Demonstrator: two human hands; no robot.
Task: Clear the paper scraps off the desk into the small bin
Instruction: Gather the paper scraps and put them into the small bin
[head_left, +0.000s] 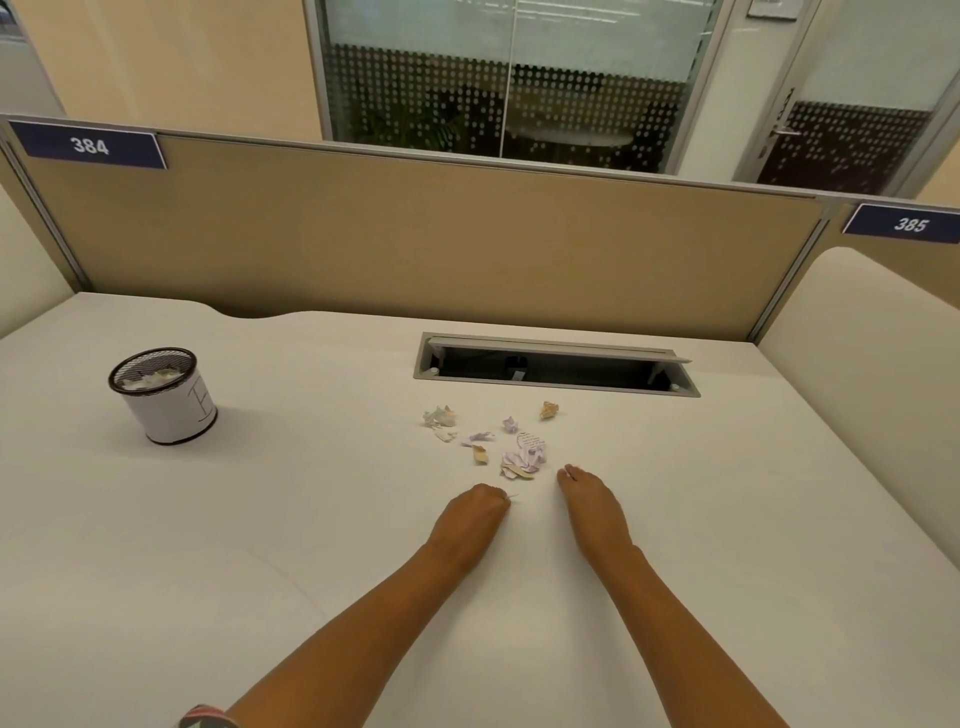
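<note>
Bin: the small bin (171, 415), a mesh cup wrapped in white paper, stands upright on the desk (260, 545) and already has some paper in it.
Scraps: the paper scraps (524, 456) lie loose in a small cluster well to the right of the bin and slightly nearer the person. The biggest wad is at the cluster's near edge, a tan ball (548, 410) is at its far edge, and a white crumple (440, 415) is on the side facing the bin.
Left hand: the left hand (470, 519) rests knuckles up, near the cluster on its bin side, with the fingers curled under. A white sliver (513, 498) pokes out at the fingertips, so it seems to pinch a bit of paper; how much is hidden.
Right hand: the right hand (592, 506) is farther from the bin than the left. Its fingers are straight and together, tips down on the desk just beside the biggest wad, holding nothing that shows.
Step in hand: probably gathering the cluster before carrying it over to the bin.
Doing it well: sweep the straight right fingers toward the bin side to herd the pieces against the left hand. Then cup them from both sides, rather than picking up crumbs one by one.
Care: the pieces look light and springy, so a fast sweep could scatter them. The tan ball lies nearest the open cable slot (556, 366), which is farther right of the bin, and should be drawn away from it first.
Carry: keep the hands closed under the load until they are over the bin's rim.
</note>
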